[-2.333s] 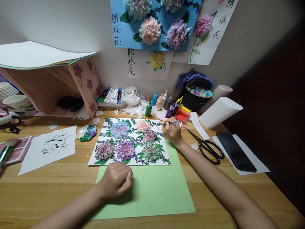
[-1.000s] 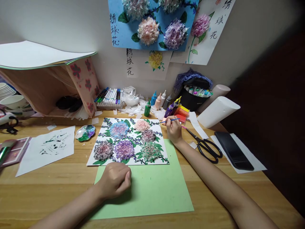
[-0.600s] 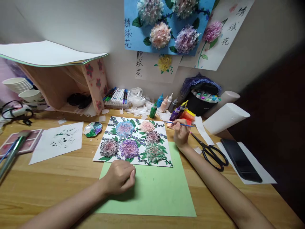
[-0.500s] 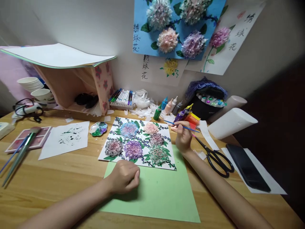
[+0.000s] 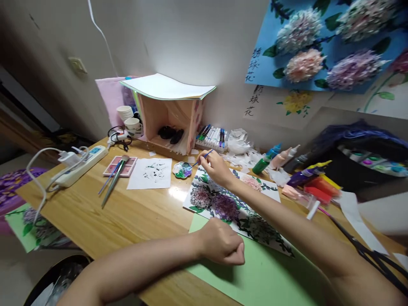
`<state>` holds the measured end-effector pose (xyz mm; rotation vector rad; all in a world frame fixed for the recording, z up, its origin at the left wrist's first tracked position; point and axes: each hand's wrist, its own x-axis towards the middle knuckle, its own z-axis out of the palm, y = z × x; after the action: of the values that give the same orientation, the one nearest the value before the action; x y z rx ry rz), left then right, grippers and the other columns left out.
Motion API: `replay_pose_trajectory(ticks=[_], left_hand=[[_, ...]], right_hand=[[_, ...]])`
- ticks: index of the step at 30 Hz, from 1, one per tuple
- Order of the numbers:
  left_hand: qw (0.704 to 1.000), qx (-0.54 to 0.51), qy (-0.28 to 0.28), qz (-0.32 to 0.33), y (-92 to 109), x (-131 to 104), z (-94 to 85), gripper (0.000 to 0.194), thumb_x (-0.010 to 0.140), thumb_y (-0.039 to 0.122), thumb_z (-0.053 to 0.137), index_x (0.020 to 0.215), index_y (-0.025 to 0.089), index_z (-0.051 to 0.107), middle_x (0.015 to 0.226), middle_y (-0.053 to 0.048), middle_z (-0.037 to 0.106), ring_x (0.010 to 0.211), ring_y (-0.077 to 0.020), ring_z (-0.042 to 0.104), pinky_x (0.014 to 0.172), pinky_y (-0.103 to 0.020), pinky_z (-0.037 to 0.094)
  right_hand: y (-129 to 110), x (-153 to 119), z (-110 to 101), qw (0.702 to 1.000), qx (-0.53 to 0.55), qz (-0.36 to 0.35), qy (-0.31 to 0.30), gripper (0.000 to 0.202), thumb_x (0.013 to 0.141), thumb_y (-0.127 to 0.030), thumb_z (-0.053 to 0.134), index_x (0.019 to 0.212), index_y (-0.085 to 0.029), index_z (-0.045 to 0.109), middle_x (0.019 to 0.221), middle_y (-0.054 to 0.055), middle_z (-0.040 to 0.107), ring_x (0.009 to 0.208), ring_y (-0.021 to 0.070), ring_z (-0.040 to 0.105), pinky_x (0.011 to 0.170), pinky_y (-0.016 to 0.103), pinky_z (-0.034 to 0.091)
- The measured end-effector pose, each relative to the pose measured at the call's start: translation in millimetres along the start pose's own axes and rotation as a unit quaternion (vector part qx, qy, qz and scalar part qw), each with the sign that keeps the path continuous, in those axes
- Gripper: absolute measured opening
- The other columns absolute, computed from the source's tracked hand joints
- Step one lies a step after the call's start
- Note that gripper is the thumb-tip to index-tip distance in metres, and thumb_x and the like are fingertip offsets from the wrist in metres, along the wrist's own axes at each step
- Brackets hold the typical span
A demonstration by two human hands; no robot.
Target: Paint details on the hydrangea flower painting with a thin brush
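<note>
Paintbrush (image 5: 208, 153) gripped by right hand (image 5: 217, 168) near palette rim (image 5: 175, 168); left hand (image 5: 221, 243) clenched, open tabletop (image 5: 153, 216) alongside.

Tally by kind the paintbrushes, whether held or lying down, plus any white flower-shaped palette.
Thin blue-handled paintbrushes: 2, one in the right hand
Broad paintbrush with grey-green handle: 1
White flower-shaped palette: 1
Total: 4

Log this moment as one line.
right hand: holds paintbrush, tip at palette | left hand: fist over green paper | flower picture: overlaps green paper
</note>
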<state>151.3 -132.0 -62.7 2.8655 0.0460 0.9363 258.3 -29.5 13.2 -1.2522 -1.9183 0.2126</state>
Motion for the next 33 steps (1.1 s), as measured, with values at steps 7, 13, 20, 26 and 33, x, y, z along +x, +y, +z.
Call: replay_pose_trajectory(ticks=[7,13,20,26,33], left_hand=[[0.999,-0.001,-0.054,0.006,0.7,3.3,-4.1,0.023,0.067,0.021,0.046,0.045,0.019,0.043,0.035,0.005,0.039,0.033,-0.0085,0.042,0.035,-0.020,0.027],[0.998,-0.018,0.054,0.011,-1.6,-1.4,-1.5,0.021,0.066,0.018,0.043,0.045,0.019,0.041,0.036,0.005,0.040,0.032,-0.0082,0.037,0.035,-0.022,0.023],[0.993,-0.062,0.101,0.001,-2.6,0.2,-4.8,0.023,0.069,0.014,0.039,0.047,0.020,0.037,0.038,0.004,0.037,0.035,-0.0092,0.028,0.037,-0.026,0.019],[0.994,-0.102,0.047,-0.001,-2.9,4.0,-10.9,0.025,0.074,0.009,0.037,0.051,0.020,0.037,0.042,0.003,0.039,0.039,-0.0106,0.027,0.041,-0.029,0.018],[0.993,-0.117,0.001,-0.013,-6.0,5.8,-14.0,0.028,0.080,0.005,0.036,0.057,0.021,0.035,0.047,0.003,0.038,0.043,-0.0118,0.031,0.045,-0.029,0.019]], right_hand=[[5.4,3.3,21.3,0.999,0.005,0.015,-0.042,0.021,0.087,-0.016,0.041,0.072,-0.020,0.054,0.074,0.003,0.062,0.079,0.0186,0.054,0.074,0.031,0.041],[-1.8,-4.8,-1.5,0.999,0.015,0.018,0.029,0.024,0.091,-0.022,0.038,0.077,-0.020,0.057,0.079,0.004,0.063,0.082,0.0184,0.054,0.076,0.032,0.042],[36.8,-85.0,-101.1,0.979,-0.001,0.126,0.162,0.030,0.094,-0.036,0.036,0.083,-0.021,0.059,0.081,0.003,0.064,0.076,0.0167,0.058,0.071,0.031,0.044],[95.2,-176.2,-138.5,0.899,-0.049,0.248,0.356,0.031,0.093,-0.040,0.032,0.082,-0.022,0.054,0.075,0.003,0.062,0.068,0.0174,0.060,0.063,0.031,0.045],[101.5,-196.1,-128.2,0.881,-0.186,0.222,0.374,0.018,0.089,-0.028,0.037,0.079,-0.022,0.051,0.080,0.005,0.058,0.079,0.0213,0.054,0.075,0.037,0.042]])
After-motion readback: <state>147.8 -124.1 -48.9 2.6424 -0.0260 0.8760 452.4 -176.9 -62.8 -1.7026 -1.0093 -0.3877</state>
